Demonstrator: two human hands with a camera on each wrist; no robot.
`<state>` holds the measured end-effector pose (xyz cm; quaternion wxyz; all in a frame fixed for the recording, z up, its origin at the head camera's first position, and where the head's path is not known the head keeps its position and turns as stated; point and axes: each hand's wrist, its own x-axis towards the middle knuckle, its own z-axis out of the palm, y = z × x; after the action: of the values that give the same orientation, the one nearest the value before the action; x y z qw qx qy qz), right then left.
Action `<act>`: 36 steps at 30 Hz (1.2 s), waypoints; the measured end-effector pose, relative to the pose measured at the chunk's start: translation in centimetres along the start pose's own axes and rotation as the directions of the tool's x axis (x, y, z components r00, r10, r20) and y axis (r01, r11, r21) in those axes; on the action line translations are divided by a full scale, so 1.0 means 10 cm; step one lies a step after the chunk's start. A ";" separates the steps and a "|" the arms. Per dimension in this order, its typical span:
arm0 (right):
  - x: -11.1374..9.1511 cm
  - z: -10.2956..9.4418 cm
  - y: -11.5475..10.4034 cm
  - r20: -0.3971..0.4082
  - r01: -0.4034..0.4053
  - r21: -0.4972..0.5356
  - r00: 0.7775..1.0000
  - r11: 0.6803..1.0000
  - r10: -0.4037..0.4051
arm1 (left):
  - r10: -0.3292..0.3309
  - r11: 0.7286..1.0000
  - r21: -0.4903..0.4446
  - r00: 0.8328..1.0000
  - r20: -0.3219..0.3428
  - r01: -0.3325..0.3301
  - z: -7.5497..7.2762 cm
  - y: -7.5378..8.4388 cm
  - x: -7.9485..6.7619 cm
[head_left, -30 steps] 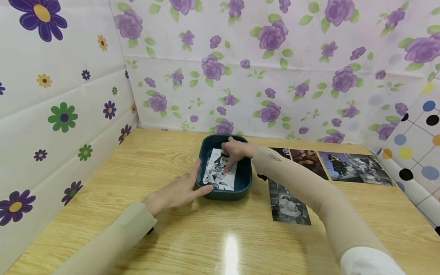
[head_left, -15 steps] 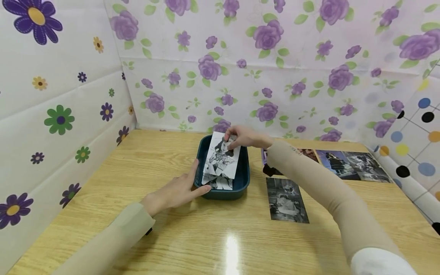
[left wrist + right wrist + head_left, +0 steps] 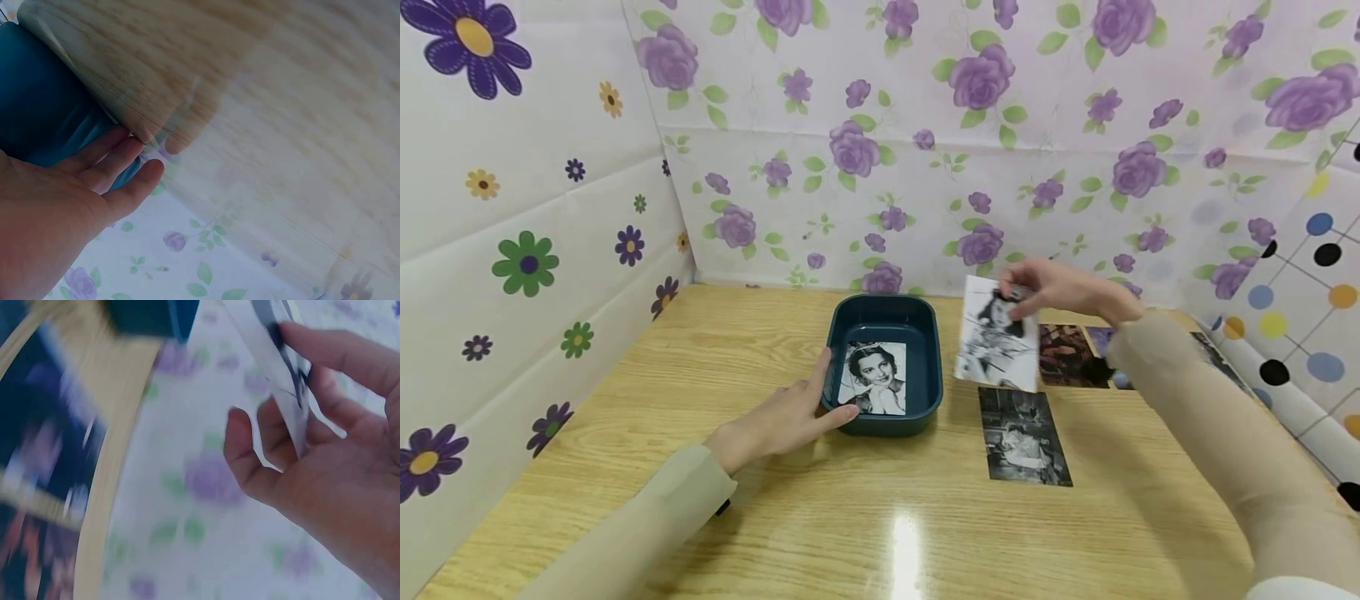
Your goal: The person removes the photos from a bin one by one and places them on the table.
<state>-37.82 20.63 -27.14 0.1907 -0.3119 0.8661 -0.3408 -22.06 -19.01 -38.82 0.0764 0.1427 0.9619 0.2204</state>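
Note:
My right hand [image 3: 1060,287] pinches a black-and-white photo [image 3: 992,342] by its upper right corner and holds it above the table, right of a dark teal box [image 3: 887,425]. In the right wrist view the photo [image 3: 284,394] appears nearly edge-on between thumb and fingers. Inside the box lies another black-and-white photo [image 3: 874,379], a portrait of a person. With fingers straight and spread, my left hand [image 3: 790,417] rests against the box's left side and near corner. The left wrist view shows that hand [image 3: 69,187] beside the teal wall [image 3: 37,94].
A dark black-and-white photo [image 3: 1024,437] lies on the wooden table [image 3: 820,517] right of the box. Farther back, a row of photos [image 3: 1063,354] extends right, partly hidden by the right arm. Flowered cloth [image 3: 850,208] covers the wall behind.
The right hand has lifted the black-and-white photo out of the box and carried it right, uncovering the portrait beneath. The left hand has stayed at the box.

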 end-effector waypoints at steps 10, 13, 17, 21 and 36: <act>-1.00 -0.18 0.63 0.106 -0.082 -0.102 0.990 0.991 0.092 | 0.021 1.000 0.006 1.000 -0.017 -0.020 -0.03 0.00 0.00; -1.12 -0.13 0.80 0.178 -0.039 -0.050 0.983 0.998 0.048 | 0.018 1.000 0.007 1.000 -0.014 -0.018 -0.03 -0.01 -0.01; -1.17 -0.01 0.96 0.242 -0.048 0.027 0.969 0.998 0.041 | 0.016 1.000 0.004 1.000 -0.013 -0.016 -0.02 -0.01 -0.01; -1.17 0.13 1.03 0.241 -0.047 0.024 0.970 0.999 0.040 | 0.014 1.000 0.000 1.000 -0.014 -0.014 -0.02 0.00 0.00; -1.13 0.43 1.18 0.065 -0.054 -0.192 0.996 0.980 0.068 | 0.016 1.000 -0.004 1.000 -0.014 -0.016 0.01 0.01 0.00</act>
<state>-32.11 32.96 -37.19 0.2011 -0.3139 0.8966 -0.2393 -21.98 -18.87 -38.82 0.0683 0.1489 0.9607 0.2241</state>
